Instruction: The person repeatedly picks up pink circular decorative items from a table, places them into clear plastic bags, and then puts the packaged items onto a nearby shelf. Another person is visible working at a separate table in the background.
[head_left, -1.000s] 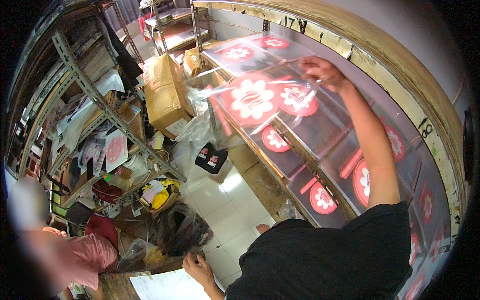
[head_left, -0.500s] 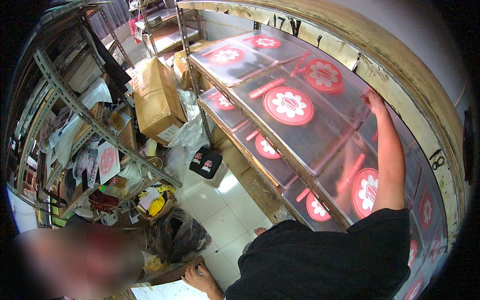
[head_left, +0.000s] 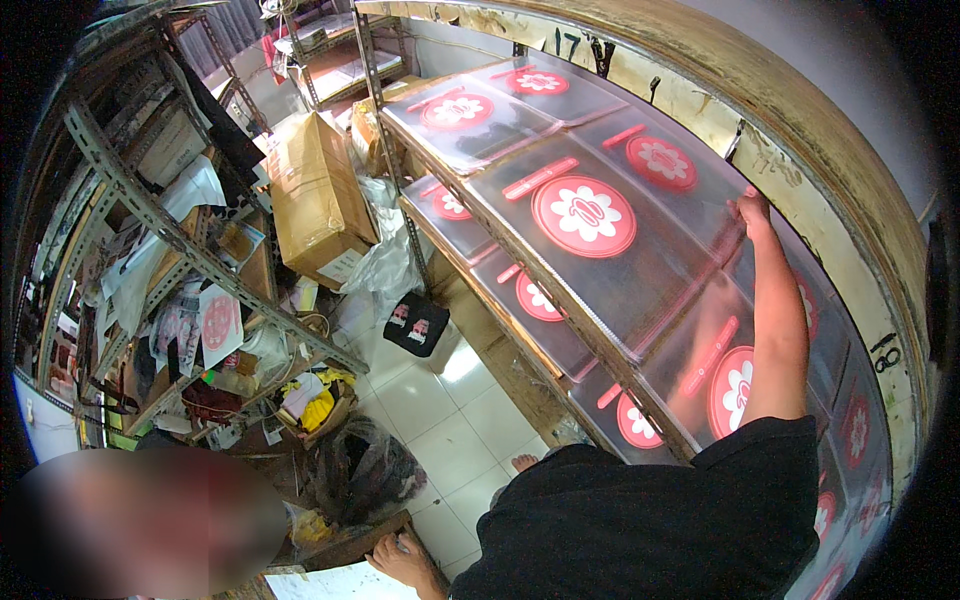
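Note:
My right hand (head_left: 753,213) reaches over the upper rack shelf. Its fingers are pinched at the far right corner of a clear plastic sheet (head_left: 690,217) printed with a red disc and white flower. That sheet lies nearly flat. Nearer to me lies a matching clear sheet (head_left: 610,300), and more printed sheets sit around it and on the shelf below. Low in the view, my left hand (head_left: 402,563) rests with its fingers apart and slightly bent at the edge of a white sheet (head_left: 335,580).
A cluttered metal rack (head_left: 150,215) stands at the left. Behind the aisle are a taped cardboard box (head_left: 318,205) and crumpled plastic wrap (head_left: 378,245). Folded black cloth (head_left: 416,325) is near the tiled floor (head_left: 470,425). A dark plastic bag (head_left: 365,470) and an open carton with yellow cloth (head_left: 318,408) sit below.
The far printed sheet under my right hand has settled flatter, its red disc shifting slightly down and right. My right hand has lowered a little. My left hand stays at the white sheet.

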